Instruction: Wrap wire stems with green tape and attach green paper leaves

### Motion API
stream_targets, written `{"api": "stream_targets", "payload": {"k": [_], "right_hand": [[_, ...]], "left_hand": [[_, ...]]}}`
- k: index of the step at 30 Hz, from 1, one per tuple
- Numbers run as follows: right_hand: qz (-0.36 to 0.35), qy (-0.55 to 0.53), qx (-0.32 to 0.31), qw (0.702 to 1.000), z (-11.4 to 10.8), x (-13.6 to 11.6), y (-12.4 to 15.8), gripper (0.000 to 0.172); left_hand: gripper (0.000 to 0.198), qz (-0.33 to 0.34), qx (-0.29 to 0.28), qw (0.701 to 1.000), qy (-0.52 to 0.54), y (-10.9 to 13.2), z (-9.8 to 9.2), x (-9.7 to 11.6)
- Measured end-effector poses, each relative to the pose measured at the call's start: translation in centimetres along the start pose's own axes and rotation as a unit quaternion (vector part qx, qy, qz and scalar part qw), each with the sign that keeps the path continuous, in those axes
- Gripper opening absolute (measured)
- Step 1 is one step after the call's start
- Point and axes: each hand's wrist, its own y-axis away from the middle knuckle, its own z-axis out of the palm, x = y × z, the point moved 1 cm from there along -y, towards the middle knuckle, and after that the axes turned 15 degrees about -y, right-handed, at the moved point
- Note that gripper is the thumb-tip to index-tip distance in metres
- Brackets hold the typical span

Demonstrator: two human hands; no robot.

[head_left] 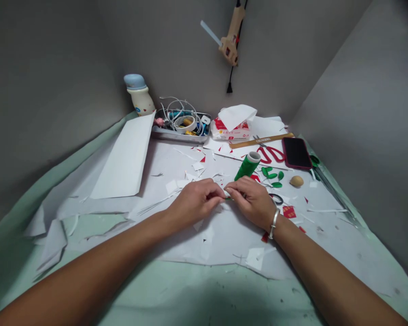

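Observation:
My left hand (199, 199) is closed in a pinch, its fingertips at the left end of a thin green strand (228, 198). Thumb and forefinger of my right hand (253, 201) pinch the same strand close by, so the two hands almost touch. Most of the strand is hidden by the fingers. Just behind my right hand a spool of green thread (246, 166) stands tilted. Several small green leaf shapes (272, 174) lie to its right. Thin white wires (159, 201) lie beside my left hand.
Paper scraps cover the white sheet (217, 246). Behind are a metal tray (180, 135), a tissue pack (231, 130), red-handled scissors (272, 154), a phone (297, 153) and a bottle (140, 96). Folded white card (124, 158) lies left. A glue gun (231, 43) hangs on the wall.

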Motion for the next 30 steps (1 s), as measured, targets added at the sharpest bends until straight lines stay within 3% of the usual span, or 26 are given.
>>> {"api": "stream_targets", "payload": {"k": [3,7,12,16,21,25,30], "right_hand": [[-0.002,0.001,-0.036,0.999,0.4,0.2,0.1,0.017],[-0.041,0.027,-0.083,0.995,0.8,-0.4,0.5,0.017],[-0.065,0.044,-0.039,0.996,0.3,-1.1,0.3,0.02],[-0.019,0.016,-0.003,1.0,-0.1,-0.5,-0.1,0.019],[-0.003,0.007,-0.027,1.0,0.4,0.4,0.1,0.017],[-0.04,0.022,-0.074,0.996,0.8,-0.1,0.5,0.016],[-0.067,0.032,-0.038,0.997,0.3,-1.1,0.3,0.018]], "left_hand": [[0.009,-0.04,0.038,0.998,0.03,-0.2,-0.4,-0.1],[0.01,-0.066,0.072,0.995,-0.023,-0.2,-0.4,-0.5],[0.013,-0.019,0.019,0.995,-0.095,0.0,0.2,-0.5],[0.01,0.007,-0.011,0.999,-0.036,0.0,0.1,0.0],[0.009,-0.053,0.031,0.997,0.055,-0.2,-0.4,0.0],[0.01,-0.071,0.078,0.994,-0.004,-0.2,-0.4,-0.3],[0.013,-0.035,0.032,0.995,-0.093,-0.1,0.3,-0.6]]}}
